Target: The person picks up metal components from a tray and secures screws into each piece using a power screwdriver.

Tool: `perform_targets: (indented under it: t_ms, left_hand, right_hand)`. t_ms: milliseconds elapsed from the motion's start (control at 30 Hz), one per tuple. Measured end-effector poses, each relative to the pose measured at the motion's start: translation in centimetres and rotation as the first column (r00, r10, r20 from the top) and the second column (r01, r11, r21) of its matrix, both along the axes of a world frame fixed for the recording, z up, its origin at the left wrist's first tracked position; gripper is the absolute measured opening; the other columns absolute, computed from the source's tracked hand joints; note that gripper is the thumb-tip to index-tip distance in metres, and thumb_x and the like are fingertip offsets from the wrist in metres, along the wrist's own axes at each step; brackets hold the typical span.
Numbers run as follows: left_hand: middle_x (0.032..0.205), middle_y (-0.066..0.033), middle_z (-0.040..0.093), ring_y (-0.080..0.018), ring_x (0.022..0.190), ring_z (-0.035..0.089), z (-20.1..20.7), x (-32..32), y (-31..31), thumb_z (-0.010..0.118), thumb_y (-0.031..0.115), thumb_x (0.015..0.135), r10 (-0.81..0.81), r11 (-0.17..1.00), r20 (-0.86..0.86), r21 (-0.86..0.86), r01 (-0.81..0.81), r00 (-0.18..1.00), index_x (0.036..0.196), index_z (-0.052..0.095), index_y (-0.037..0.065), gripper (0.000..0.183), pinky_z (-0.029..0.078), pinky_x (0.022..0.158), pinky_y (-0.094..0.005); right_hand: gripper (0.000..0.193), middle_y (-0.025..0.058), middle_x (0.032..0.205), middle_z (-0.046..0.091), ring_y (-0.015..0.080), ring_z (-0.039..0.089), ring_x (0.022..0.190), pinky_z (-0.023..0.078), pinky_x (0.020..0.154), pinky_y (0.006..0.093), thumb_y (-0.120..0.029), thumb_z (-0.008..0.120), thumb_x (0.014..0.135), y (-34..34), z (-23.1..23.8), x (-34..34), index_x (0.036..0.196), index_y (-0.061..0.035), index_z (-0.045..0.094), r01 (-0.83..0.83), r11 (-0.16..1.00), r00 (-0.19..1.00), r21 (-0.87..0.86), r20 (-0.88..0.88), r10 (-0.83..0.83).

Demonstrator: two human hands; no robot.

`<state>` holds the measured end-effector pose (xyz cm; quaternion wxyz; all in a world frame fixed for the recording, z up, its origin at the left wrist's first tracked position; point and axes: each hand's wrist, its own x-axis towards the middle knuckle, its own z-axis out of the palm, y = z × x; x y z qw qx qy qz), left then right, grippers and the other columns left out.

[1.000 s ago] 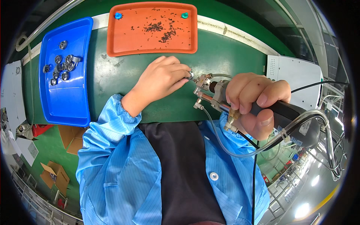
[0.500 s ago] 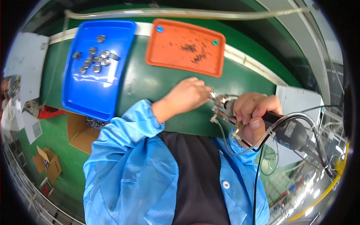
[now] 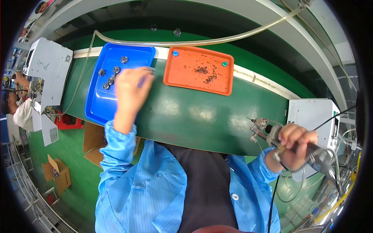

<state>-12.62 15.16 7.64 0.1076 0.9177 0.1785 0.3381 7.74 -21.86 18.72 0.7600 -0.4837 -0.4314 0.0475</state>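
Observation:
My left hand (image 3: 134, 89) is raised at the right side of the blue tray (image 3: 91, 97), blurred by motion. A small shiny metal part (image 3: 150, 70) shows at its fingertips, and the fingers seem closed on it. Several small round metal parts (image 3: 117, 70) lie in the tray, some hidden behind the hand. At the right, my right hand (image 3: 297, 141) is wrapped round a dark power screwdriver (image 3: 320, 159) with hoses and a cable. Its metal nose (image 3: 261, 128) points left over the green table (image 3: 186, 120), apart from any part.
An orange tray (image 3: 182, 82) with scattered tiny dark pieces sits at the back middle. A clear hose (image 3: 163, 43) spans the far side. Grey machines stand left (image 3: 54, 73) and right (image 3: 305, 106). Cardboard boxes (image 3: 64, 176) are on the floor; another person (image 3: 24, 114) is far left.
My left hand has left the screwdriver's nose and swung left to the blue tray. The right hand has moved the screwdriver right and slightly lower. The whole view has shifted.

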Motion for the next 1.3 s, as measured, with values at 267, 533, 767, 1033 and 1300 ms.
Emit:
perform_targets:
  t_ms: [267, 533, 767, 1033, 1300]
  left_hand:
    - [0.100, -0.0105, 0.076, -0.0301, 0.091, 0.067, -2.3, -0.1, 6.8, 0.078, 0.017, 0.083, 0.193, 0.981, -0.150, 0.059, -0.186, 0.970, 0.086, 0.077, 0.005, 0.013, 0.052, 0.084, -0.0416]
    - [0.114, -0.0232, 0.068, -0.0390, 0.118, 0.061, -6.2, 18.4, 8.8, 0.068, 0.014, 0.088, -0.254, 0.949, -0.065, -0.211, 0.235, 0.965, 0.121, 0.068, 0.001, 0.035, 0.049, 0.102, -0.0425]
    - [0.104, -0.0150, 0.073, -0.0274, 0.086, 0.069, -8.0, 21.8, 10.3, 0.072, 0.018, 0.088, -0.308, 0.947, -0.265, -0.176, 0.269, 0.914, 0.125, 0.068, 0.004, 0.040, 0.055, 0.084, -0.0355]
    - [0.091, -0.0079, 0.069, -0.0239, 0.085, 0.069, -0.9, 12.6, -11.5, 0.080, 0.016, 0.081, -0.592, 0.702, -0.009, -0.497, 0.510, 0.806, 0.100, 0.065, 0.009, 0.026, 0.054, 0.076, -0.0377]
    - [0.094, 0.0025, 0.069, -0.0171, 0.084, 0.062, -6.3, 10.9, -17.0, 0.079, 0.019, 0.080, -0.741, 0.655, 0.015, -0.199, 0.729, 0.671, 0.088, 0.074, 0.012, 0.012, 0.046, 0.071, -0.0330]
  right_hand:
    - [0.025, 0.0079, 0.062, 0.052, 0.0196, 0.050, 0.054, 0.042, 0.051, 0.0337, -0.016, 0.071, 0.093, 0.3, -1.9, 0.2, 0.091, -0.0045, 0.048, 0.075, 0.997, 0.993, 0.028, -0.096, -0.072]
    - [0.023, 0.0080, 0.063, 0.053, 0.0189, 0.049, 0.053, 0.041, 0.051, 0.0338, -0.016, 0.069, 0.094, -0.8, -1.3, -0.4, 0.098, -0.0032, 0.051, 0.049, 0.997, 0.997, 0.052, -0.062, -0.046]
    - [0.021, 0.0072, 0.065, 0.051, 0.0188, 0.049, 0.056, 0.041, 0.051, 0.0350, -0.021, 0.061, 0.098, -2.1, -1.7, 0.1, 0.104, -0.0047, 0.048, -0.006, 1.000, 1.000, 0.020, 0.003, 0.006]
    - [0.024, 0.0082, 0.066, 0.053, 0.0189, 0.050, 0.056, 0.041, 0.052, 0.0341, -0.020, 0.067, 0.095, -2.9, -2.6, 0.4, 0.103, -0.0043, 0.050, -0.005, 1.000, 0.999, -0.018, -0.054, 0.004]
    - [0.024, 0.0068, 0.068, 0.054, 0.0181, 0.051, 0.056, 0.042, 0.052, 0.0348, -0.024, 0.062, 0.099, -1.6, -3.1, -0.2, 0.106, -0.0065, 0.049, -0.046, 0.997, 0.999, -0.055, -0.009, 0.046]
